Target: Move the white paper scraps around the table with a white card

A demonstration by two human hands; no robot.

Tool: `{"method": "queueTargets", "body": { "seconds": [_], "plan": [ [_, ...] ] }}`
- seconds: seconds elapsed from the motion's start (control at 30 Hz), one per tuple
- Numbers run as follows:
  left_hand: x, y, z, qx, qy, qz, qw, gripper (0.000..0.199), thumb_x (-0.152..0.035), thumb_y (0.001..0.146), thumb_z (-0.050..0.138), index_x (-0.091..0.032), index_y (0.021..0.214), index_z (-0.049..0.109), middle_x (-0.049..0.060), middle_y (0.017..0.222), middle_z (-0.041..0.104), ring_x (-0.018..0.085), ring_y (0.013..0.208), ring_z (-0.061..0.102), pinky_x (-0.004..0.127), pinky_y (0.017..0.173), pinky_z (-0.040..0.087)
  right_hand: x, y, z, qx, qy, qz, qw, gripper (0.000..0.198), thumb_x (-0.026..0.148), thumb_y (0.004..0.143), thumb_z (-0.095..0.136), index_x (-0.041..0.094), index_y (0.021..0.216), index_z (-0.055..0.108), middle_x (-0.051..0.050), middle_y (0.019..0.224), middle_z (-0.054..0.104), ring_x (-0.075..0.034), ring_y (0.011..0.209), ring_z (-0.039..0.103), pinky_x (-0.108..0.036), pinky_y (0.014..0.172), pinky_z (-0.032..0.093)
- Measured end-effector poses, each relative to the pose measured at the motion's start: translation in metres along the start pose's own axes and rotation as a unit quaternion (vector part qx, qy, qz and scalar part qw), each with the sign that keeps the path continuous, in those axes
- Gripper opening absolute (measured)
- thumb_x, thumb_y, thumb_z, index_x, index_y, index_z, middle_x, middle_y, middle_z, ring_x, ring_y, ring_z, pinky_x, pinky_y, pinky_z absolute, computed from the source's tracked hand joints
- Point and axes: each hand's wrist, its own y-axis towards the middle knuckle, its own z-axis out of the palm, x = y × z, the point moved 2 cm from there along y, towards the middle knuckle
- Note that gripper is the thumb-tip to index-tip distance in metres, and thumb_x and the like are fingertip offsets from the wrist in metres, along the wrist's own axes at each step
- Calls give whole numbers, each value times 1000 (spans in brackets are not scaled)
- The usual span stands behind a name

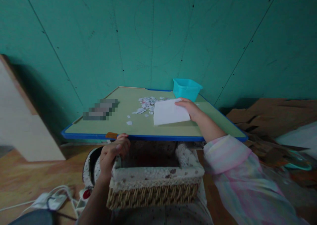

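A folded white sheet of paper (170,112) is pinched in my right hand (189,108), tilted over the tabletop. Just beyond its left edge lies a loose heap of small white paper scraps (148,103), with several strays nearer the front. My left hand (115,152) is closed around the left rim of a cloth-lined woven basket (155,193), its fingers close to the table's blue edge. The basket sits in front of me with its mouth just below that edge. Its inside is dark, so I cannot make out any contents.
The pale green table (84,127) stands against a green wall. A turquoise plastic bin (187,89) is at the back right, a blurred-out flat object (101,109) at the left. Orange tape or plastic (111,135) marks the front edge. Cardboard (274,119) lies right, cables (64,190) lower left.
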Motion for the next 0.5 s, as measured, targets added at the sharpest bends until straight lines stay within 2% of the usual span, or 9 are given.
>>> {"method": "queueTargets", "body": {
  "seconds": [0.1,0.2,0.37,0.5],
  "plan": [
    [-2,1,0,-13,-3,15,1000,51,-37,92,42,-22,44,40,0,43,47,18,51,49,41,84,45,1,1,-1,-31,6,-8,999,19,24,61,65,21,76,54,3,60,60,-15,53,55,-26,52,42],
    [-5,2,0,-18,-5,21,1000,52,-39,93,42,-22,44,41,1,42,48,18,50,49,42,84,45,-2,3,-3,-28,-13,-6,1000,15,24,63,64,21,76,56,2,61,61,-14,53,55,-25,50,40],
    [-4,3,1,-19,-4,30,999,53,-42,92,44,-22,43,41,1,42,48,18,47,46,43,84,44,-6,2,0,60,-52,-24,997,18,22,66,69,18,82,63,-1,72,67,-13,59,57,-25,57,42],
    [-2,3,1,-11,-12,26,1000,55,-44,92,43,-22,42,42,1,42,49,18,49,49,43,85,44,-6,-1,3,114,-99,-34,988,15,22,67,71,16,80,65,0,69,66,-11,57,54,-23,54,40]
  ]
}}
